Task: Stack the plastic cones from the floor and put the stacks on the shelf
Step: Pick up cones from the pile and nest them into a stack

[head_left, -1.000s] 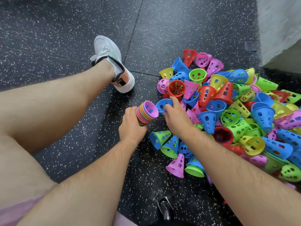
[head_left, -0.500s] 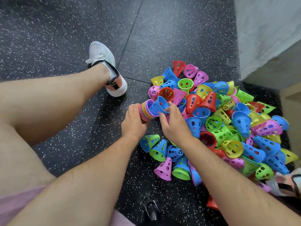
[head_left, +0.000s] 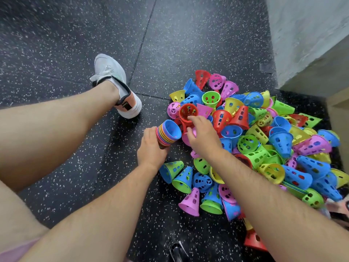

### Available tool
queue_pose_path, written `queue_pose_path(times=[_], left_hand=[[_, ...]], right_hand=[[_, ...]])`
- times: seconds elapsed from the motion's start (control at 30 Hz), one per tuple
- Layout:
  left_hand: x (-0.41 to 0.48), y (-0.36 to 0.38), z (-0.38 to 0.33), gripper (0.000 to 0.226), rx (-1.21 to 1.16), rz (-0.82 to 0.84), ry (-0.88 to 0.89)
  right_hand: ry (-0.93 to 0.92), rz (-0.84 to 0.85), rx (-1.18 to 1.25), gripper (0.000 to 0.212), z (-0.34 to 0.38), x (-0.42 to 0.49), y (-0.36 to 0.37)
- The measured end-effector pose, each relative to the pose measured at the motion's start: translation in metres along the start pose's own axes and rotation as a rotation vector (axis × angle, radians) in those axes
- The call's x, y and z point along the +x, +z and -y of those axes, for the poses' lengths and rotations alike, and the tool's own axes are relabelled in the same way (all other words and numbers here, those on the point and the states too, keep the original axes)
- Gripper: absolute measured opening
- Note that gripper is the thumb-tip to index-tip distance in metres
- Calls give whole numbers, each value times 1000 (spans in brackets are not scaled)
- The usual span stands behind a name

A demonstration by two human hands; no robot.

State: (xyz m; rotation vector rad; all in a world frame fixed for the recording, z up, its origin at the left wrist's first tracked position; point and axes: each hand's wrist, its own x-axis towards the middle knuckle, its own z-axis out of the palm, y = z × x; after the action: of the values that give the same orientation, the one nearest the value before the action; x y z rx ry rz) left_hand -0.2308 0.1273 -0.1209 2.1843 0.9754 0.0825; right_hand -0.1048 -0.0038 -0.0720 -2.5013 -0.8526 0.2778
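- left hand (head_left: 151, 146): fingers wrapped round the stack (head_left: 168, 134), open mouth tilted toward the pile so the next cone goes straight in.
- right hand (head_left: 204, 137): fingers curled on the red cone (head_left: 188, 112) at its rim, looks like a pinch, just beside the stack.
- loose cones (head_left: 264, 140) heaped on the floor (head_left: 75, 44) near the wall (head_left: 302, 35); shelf not seen.
- no readable labels or writing.

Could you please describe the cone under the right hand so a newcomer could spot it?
Find the cone pile right of the white shoe. At its left edge, the right hand grips a red cone. The pink cones flank it on either side.
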Motion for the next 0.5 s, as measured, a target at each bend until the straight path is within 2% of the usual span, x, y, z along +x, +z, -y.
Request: queue_pose_path(times=[0.27,0.5], left_hand=[[4,8,7,65,3,3,1],[1,7,7,68,1,8,20]], right_hand=[[85,90,-374,30,-8,50,17],[118,85,-340,17,-15,54,22]])
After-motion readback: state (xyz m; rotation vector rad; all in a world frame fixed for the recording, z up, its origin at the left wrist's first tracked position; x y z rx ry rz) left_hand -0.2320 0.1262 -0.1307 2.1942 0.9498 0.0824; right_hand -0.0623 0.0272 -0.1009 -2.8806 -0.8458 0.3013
